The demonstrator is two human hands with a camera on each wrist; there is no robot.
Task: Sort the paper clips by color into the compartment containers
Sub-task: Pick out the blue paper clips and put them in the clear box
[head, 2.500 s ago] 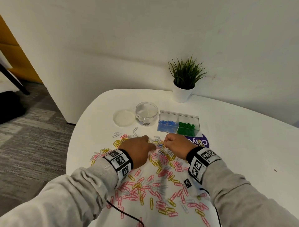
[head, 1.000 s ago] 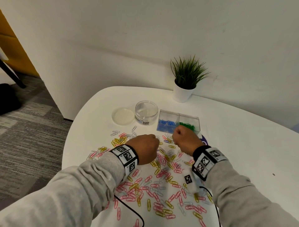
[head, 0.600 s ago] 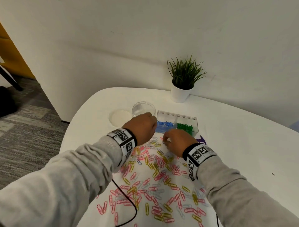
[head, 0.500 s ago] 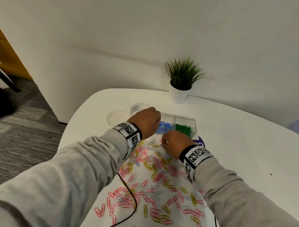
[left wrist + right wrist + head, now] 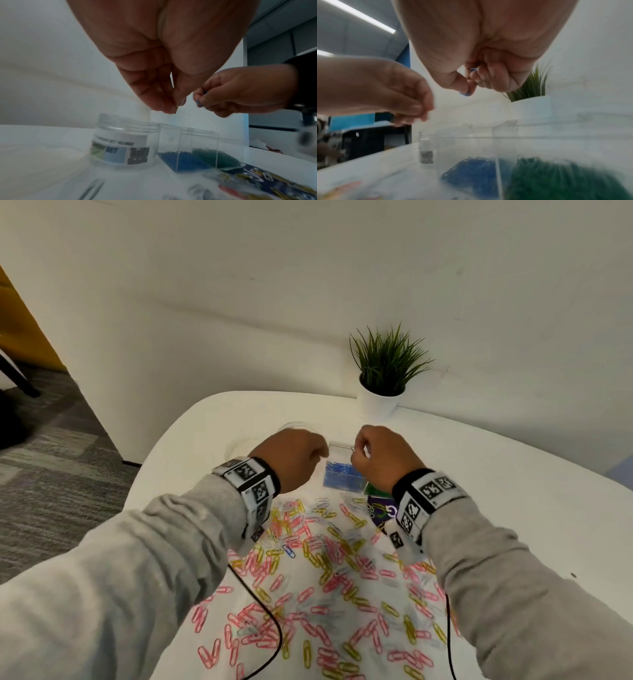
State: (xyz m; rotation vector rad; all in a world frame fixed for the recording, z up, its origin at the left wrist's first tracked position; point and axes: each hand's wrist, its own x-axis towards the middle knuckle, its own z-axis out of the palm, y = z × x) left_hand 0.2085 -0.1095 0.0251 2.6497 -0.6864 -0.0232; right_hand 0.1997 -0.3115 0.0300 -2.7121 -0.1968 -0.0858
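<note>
My right hand (image 5: 359, 451) pinches blue paper clips (image 5: 464, 93) between thumb and forefinger, above the blue side of the clear compartment box (image 5: 337, 445). That box holds blue clips (image 5: 342, 477) on the left and green clips (image 5: 556, 175) on the right. Beside it, my left hand (image 5: 317, 455) hovers over the gap between the box and a clear round jar (image 5: 125, 142). Its fingertips (image 5: 169, 108) pinch a thin clip edge whose colour I cannot make out. Several pink, yellow and clear clips (image 5: 308, 577) lie scattered on the white table (image 5: 513, 508) nearer me.
A potted plant (image 5: 383, 378) stands behind the box by the wall. The jar's lid (image 5: 236, 448) lies left of the jar, mostly hidden by my left hand. A dark purple sticker (image 5: 380, 510) lies in front of the box. Thin black cables (image 5: 270, 621) cross the clip pile.
Both hands rose from the clip pile and moved forward. The right hand now holds blue clips over the box, and the left hand hovers by the jar.
</note>
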